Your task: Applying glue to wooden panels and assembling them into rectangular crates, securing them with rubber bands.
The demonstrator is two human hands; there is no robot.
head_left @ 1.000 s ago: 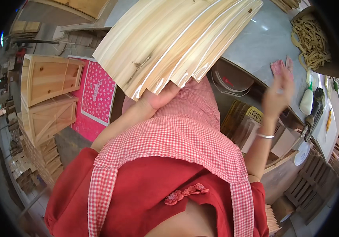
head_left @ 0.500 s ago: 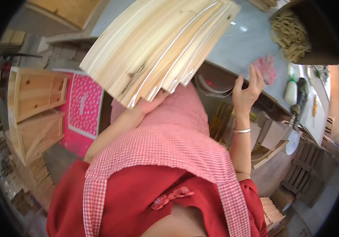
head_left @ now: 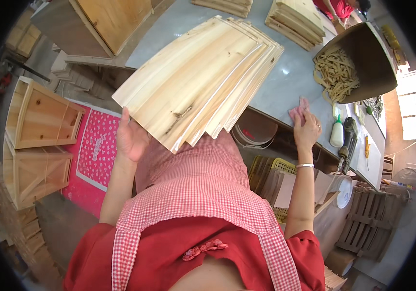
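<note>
Head view: the left hand (head_left: 134, 138) had shifted from beneath the fanned boards (head_left: 183, 92) to their left edge, spread open; the boards overhung the table (head_left: 268, 82), which apparently carried them. The right hand (head_left: 306, 131) had reached the pink cloth (head_left: 295, 112); its grip was indeterminable.

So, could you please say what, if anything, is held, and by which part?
The left grip, partly hidden, meets the fanned boards at their left edge; the right grip meets the pink cloth at its near end. Neither hold is certain.
</note>
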